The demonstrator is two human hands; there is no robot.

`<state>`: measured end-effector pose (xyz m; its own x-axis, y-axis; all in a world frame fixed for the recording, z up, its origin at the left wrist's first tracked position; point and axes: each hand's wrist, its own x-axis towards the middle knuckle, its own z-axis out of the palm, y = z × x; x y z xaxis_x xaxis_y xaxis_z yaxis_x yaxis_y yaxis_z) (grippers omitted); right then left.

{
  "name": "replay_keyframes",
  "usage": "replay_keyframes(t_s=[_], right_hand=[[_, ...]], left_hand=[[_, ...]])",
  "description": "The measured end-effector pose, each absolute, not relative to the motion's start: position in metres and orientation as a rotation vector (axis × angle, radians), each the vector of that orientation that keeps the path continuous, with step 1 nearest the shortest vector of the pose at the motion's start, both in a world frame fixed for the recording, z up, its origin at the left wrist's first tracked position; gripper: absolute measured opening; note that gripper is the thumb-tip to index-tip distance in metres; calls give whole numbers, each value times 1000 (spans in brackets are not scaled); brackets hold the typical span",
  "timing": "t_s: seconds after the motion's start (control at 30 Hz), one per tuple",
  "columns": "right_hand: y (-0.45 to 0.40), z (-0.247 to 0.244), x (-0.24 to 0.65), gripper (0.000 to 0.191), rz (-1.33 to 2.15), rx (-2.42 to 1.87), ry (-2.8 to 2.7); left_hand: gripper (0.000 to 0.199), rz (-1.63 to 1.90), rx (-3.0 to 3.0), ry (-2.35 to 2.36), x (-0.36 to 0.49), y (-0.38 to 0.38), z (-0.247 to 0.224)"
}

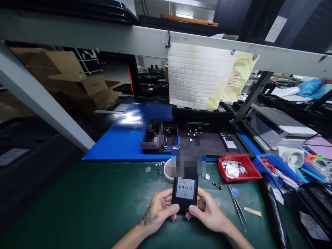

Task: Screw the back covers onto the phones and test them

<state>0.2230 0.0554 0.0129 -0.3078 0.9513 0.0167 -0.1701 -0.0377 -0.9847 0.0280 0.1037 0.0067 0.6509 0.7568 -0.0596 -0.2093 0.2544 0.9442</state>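
Over the green worktop, both hands hold a black phone (184,204) upright, with a grey battery label (185,189) facing me. Its upper end is blurred out. My left hand (160,209) grips the lower left edge, thumb on the front face and fingers curled behind. On the lower right edge, my right hand (211,209) grips the same way. Partly hidden behind the phone stands a round white tub (167,171) of small metal bits. Small parts lie around it, including a little heap of screws (148,169) to the left.
Tweezers (237,207) lie right of my right hand, near a tan strip (252,211). Beyond sit a red bin (240,167) of scraps and a blue bin (278,169) of tools. A black tray (210,147) holds phone parts on a blue mat (109,141). Label sheets (199,76) hang overhead.
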Motion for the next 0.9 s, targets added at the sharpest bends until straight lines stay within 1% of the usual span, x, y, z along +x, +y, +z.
replay_keyframes(t_s=[0.1,0.13,0.2,0.23,0.27,0.33,0.37,0.4,0.43,0.47,0.53,0.57,0.63,0.67,0.73,0.83,0.9], right_hand=[[54,18,224,22,1435,-1079,-1371],[53,20,224,18,1380,-1123,-1428],[51,22,222,17,1208,-1179,-1594],[50,22,222,21,1106,-1190,-1691],[49,21,221,29,1012,-1187,-1791],[46,17,220,53,854,-1148,-1975],[45,13,220,66,796,-1119,-2048],[44,10,220,73,758,-1085,-2114],[43,7,220,76,734,-1046,-2167],[41,5,220,72,718,-1003,-2193],[40,3,221,51,681,-936,-2159],[41,3,222,39,648,-927,-2105],[43,5,224,22,548,-987,-1936],[45,7,225,18,509,-1044,-1850],[49,8,225,19,481,-1158,-1718],[53,7,223,24,554,-1259,-1641],[54,3,221,26,649,-1291,-1622]], left_hand=[[48,725,1164,579,27,102,8],[52,757,1190,604,28,100,9],[69,846,1228,638,30,96,10],[80,883,1230,635,31,93,9],[91,907,1222,615,32,90,8],[109,922,1178,556,33,86,3],[114,926,1149,536,33,84,0],[112,918,1125,525,33,83,-3],[103,893,1100,515,32,82,-5],[90,848,1068,497,31,82,-6],[66,737,946,432,28,83,-5],[62,688,857,392,27,85,-4],[65,620,671,312,27,87,-2],[65,591,599,276,28,88,-2],[64,539,510,204,30,90,-3],[86,485,439,117,34,92,-8],[95,472,417,96,36,93,-9]])
